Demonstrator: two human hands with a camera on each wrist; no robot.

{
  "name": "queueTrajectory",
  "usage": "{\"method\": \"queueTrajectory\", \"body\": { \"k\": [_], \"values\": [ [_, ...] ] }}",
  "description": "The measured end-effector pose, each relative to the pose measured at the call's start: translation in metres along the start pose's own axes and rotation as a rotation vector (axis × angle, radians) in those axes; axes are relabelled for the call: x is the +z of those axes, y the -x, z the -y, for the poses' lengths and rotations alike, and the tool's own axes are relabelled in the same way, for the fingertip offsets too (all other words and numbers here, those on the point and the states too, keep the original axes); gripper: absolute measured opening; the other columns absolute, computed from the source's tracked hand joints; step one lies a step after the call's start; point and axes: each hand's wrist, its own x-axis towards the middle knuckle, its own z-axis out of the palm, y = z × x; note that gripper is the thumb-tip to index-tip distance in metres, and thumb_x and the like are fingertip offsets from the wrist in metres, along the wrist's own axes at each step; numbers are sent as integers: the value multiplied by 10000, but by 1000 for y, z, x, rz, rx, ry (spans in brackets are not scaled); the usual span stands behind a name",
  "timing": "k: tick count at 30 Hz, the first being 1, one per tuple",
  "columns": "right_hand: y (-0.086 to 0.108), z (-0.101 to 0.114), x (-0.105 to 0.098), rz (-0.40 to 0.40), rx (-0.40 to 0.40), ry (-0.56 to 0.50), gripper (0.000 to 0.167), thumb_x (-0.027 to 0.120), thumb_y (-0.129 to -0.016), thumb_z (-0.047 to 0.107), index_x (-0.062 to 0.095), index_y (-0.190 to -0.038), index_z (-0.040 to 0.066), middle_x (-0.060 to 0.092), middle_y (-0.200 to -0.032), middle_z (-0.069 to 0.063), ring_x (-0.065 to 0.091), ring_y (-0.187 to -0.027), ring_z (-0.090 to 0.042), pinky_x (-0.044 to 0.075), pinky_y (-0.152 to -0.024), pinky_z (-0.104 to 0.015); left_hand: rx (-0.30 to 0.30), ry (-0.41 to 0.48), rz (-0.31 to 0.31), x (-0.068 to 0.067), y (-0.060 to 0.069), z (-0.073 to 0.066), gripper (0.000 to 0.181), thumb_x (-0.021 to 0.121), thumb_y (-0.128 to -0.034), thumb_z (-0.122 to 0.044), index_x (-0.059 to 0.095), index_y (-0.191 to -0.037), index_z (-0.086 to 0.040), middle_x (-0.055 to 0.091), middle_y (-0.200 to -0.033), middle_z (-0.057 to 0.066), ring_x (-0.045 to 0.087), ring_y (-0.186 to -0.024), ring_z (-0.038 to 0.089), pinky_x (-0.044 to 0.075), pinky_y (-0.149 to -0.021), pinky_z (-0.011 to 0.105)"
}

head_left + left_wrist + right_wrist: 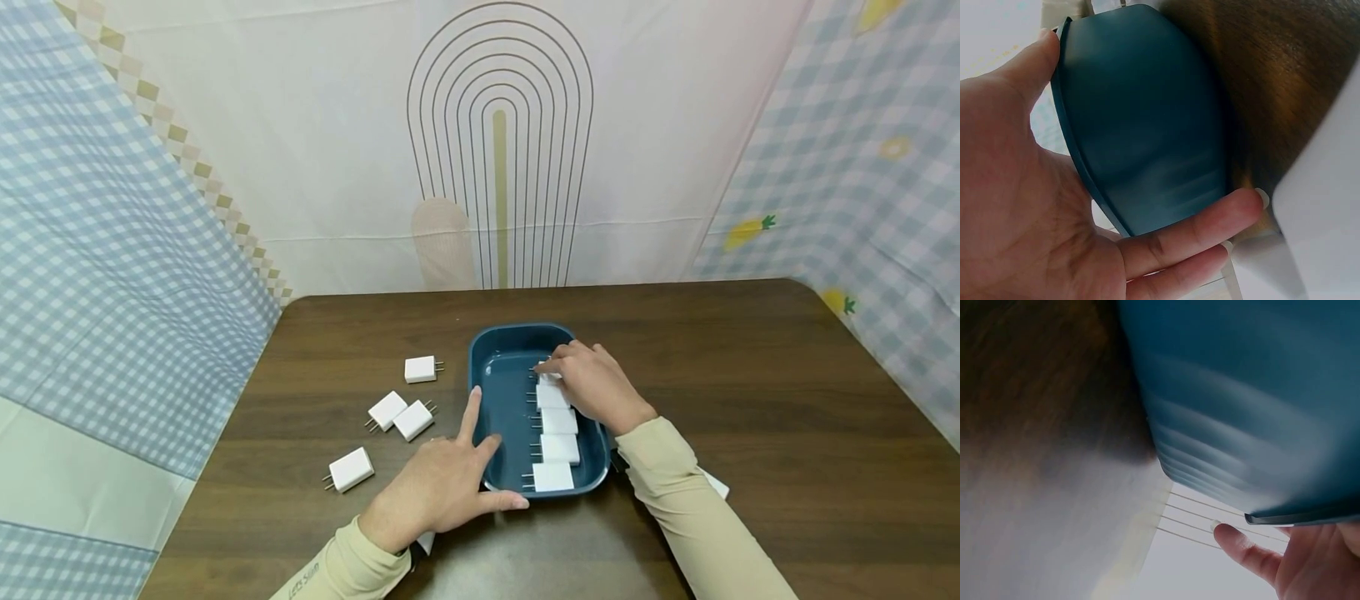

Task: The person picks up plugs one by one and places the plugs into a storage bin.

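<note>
A blue tray holds a column of white plug-in chargers along its right side, with their prongs pointing left. My right hand reaches over the tray's right rim, fingers bent onto the farthest charger, which they partly hide. At the near left corner my left hand touches the tray with spread, mostly straight fingers. In the left wrist view, its thumb lies on the rim and two fingers extend along the tray's outer wall. The right wrist view shows the tray's outer side and part of the hand.
Left of the tray, several loose chargers lie on the brown wooden table, including a single one and an adjoining pair. White pieces peek out beside the left wrist and right forearm. Patterned cloths hang behind.
</note>
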Motion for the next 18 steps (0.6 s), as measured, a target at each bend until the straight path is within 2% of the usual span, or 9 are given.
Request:
{"method": "queueTrajectory", "body": {
  "k": [12,18],
  "values": [
    [5,1,-2,12,-30,46,286,691,-943,66,771,-1193,180,734,-1205,-76,646,-1158,-279,508,-935,-496,10,18,2,-1,0,0,932,466,-842,-849,552,-1463,-160,16,-1694,246,712,-786,300,567,-738,390],
    [10,3,-9,59,-25,13,259,704,-939,101,766,-1188,132,718,-1253,-99,629,-1215,-310,466,-1032,-580,18,11,-14,-1,0,1,913,482,-843,-838,568,-1447,-158,30,-1691,255,680,-700,277,547,-688,376]
  ]
}}
